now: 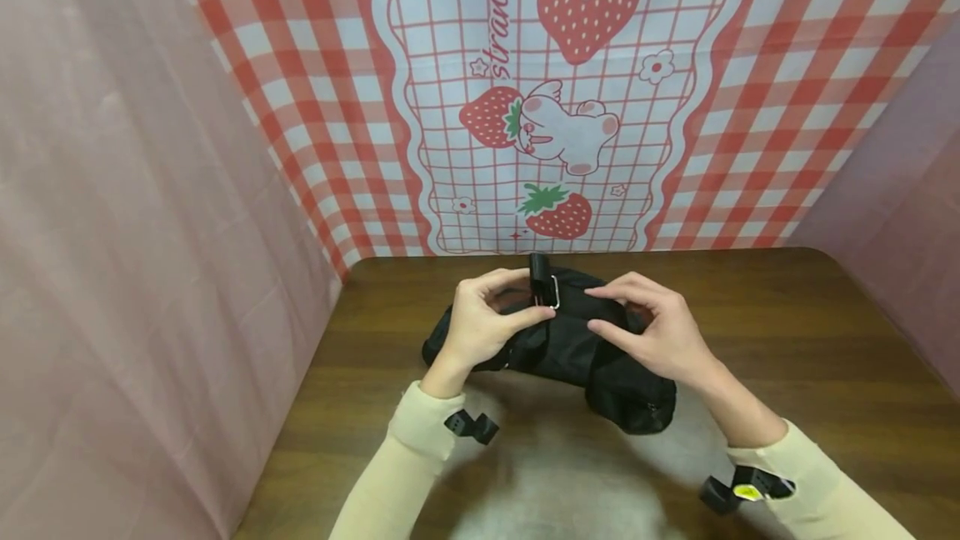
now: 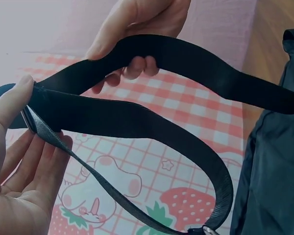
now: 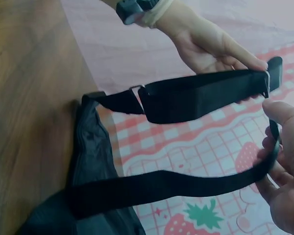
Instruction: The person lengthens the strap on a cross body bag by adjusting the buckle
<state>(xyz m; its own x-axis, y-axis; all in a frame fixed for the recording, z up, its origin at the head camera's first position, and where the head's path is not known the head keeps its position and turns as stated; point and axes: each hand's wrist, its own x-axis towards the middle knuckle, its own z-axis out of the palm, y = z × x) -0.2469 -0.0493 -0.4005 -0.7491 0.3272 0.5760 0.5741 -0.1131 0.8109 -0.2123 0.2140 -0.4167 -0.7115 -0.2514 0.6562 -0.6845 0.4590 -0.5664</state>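
A black fabric bag (image 1: 570, 352) lies on the wooden table, its black webbing strap (image 2: 98, 116) raised in loops above it. My left hand (image 1: 483, 319) pinches the doubled strap beside a silver metal buckle (image 1: 557, 293), thumb on one face and fingers behind. With its thumb and curled fingers, my right hand (image 1: 660, 323) holds another stretch of the strap (image 3: 206, 187), close to the buckle on the right. A second metal ring (image 3: 137, 90) joins the strap near the bag in the right wrist view. Much of the bag's top is hidden behind both hands in the head view.
The brown table (image 1: 787, 340) ends at a strawberry-printed checked cloth (image 1: 555, 107) hanging at the back. Pink curtains (image 1: 150, 232) hang at the left and right sides. Small black cameras (image 1: 471, 426) are on both wrists.
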